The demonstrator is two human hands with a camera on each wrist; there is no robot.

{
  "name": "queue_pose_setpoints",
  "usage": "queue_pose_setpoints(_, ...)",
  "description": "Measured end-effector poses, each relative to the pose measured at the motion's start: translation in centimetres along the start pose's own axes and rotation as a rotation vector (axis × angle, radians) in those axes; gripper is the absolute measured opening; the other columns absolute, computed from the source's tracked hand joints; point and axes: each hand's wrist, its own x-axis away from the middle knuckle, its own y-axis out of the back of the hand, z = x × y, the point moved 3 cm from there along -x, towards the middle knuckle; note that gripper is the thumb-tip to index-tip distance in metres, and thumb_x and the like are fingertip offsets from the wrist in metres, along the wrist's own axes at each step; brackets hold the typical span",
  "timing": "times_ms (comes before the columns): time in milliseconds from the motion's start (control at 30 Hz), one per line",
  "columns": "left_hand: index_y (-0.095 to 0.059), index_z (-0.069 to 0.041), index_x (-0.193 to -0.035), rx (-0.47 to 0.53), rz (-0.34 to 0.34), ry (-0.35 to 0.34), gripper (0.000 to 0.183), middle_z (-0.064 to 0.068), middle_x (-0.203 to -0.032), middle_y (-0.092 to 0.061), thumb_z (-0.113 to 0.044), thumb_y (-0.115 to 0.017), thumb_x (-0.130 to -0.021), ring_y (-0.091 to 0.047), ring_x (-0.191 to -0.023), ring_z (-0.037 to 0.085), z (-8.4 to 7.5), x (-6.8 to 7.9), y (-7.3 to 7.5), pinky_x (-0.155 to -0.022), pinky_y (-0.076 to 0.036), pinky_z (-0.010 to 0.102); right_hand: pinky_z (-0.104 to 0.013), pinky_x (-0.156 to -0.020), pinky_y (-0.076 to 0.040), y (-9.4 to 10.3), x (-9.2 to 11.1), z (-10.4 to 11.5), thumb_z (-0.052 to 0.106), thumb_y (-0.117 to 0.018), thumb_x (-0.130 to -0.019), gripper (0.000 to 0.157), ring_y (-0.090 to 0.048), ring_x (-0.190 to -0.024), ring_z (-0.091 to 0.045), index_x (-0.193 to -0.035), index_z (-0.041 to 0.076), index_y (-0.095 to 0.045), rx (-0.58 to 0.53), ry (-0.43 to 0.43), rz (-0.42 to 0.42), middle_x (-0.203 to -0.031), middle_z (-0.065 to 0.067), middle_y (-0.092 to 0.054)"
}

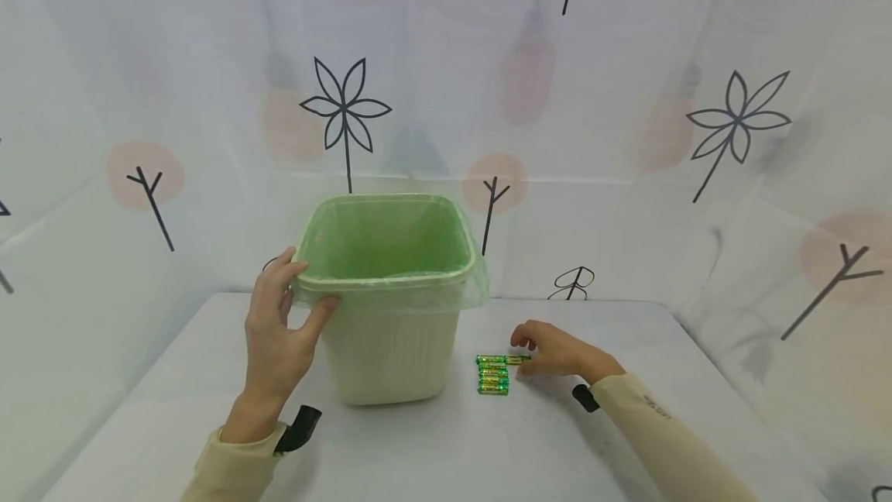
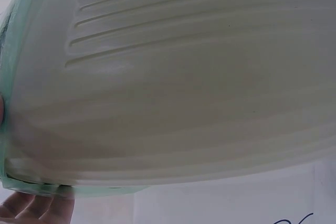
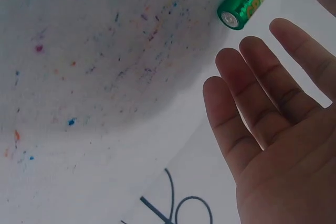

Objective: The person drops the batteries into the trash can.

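Note:
My left hand [image 1: 282,335] grips the near left corner of a light-green trash bin [image 1: 393,359], thumb on the front and fingers at the left side of the rim. A thin green bag [image 1: 470,285] lines the bin and folds down over its rim. In the left wrist view, fingertips [image 2: 59,207] press the bag's edge. My right hand [image 1: 560,352] is beside one green-and-gold battery [image 1: 516,360], its fingers loosely bent and apart in the right wrist view, where the battery [image 3: 249,1] lies between thumb and index finger. Several more batteries [image 1: 493,381] lie in a column to its left.
Everything stands on a white table [image 1: 390,455]. A white cloth [image 1: 432,45] with plant drawings hangs behind and at both sides. The bin stands just left of the batteries. Small coloured specks dot the white surface in the right wrist view.

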Motion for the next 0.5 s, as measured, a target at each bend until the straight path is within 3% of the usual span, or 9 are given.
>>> queue_pose_setpoints(500, -0.049, 0.017, -0.118, -0.015, 0.009, -0.011, 0.054, 0.029, -0.134, -0.043, 0.024, -0.071, -0.069, -0.046, -0.119, 0.045, -0.01, 0.05, 0.07, -0.106, -0.04, 0.024, -0.035, -0.078, -0.048, -1.01, -0.48, 0.12, 0.015, -0.08, -0.076, 0.034, -0.051, -0.087, -0.016, -0.105, 0.018, -0.062, 0.017, -0.012, 0.055, -0.092, 0.005, -0.055)
